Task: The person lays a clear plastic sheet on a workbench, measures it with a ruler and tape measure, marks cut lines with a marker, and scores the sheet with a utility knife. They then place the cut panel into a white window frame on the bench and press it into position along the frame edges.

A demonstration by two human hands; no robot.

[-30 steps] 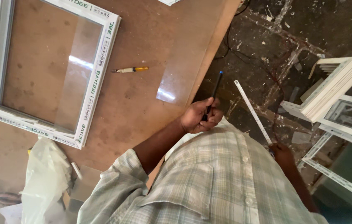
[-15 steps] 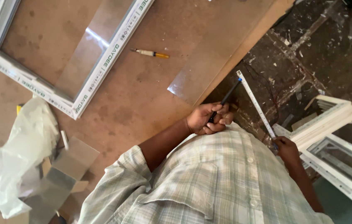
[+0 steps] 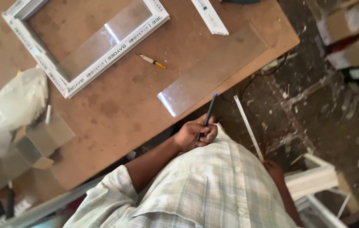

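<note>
The left hand (image 3: pixel 195 134) is held against the person's checked shirt (image 3: pixel 213 190), just beside the edge of the brown worktop (image 3: pixel 116 105). Its fingers are curled tight around a dark pen with a blue tip (image 3: pixel 208 113), which points up toward a clear glass strip (image 3: pixel 213 69) lying on the worktop near that edge. The pen tip is just beside the lower end of the strip; I cannot tell if it touches.

The right hand (image 3: pixel 273 167) is lower at the right, mostly hidden behind the shirt. A thin white strip (image 3: pixel 248 126) runs from this hand up over the dirty floor (image 3: pixel 314 105). The hand seems to grip the lower end of it, but the fingers are not visible, so I cannot tell how closed they are.

On the worktop lies a white window frame (image 3: pixel 103 63) with a pane inside, and near it a small yellow-tipped pen (image 3: pixel 152 61). A white profile piece (image 3: pixel 210 16) lies at the top. A crumpled plastic bag (image 3: pixel 10 109) sits at the left.
</note>
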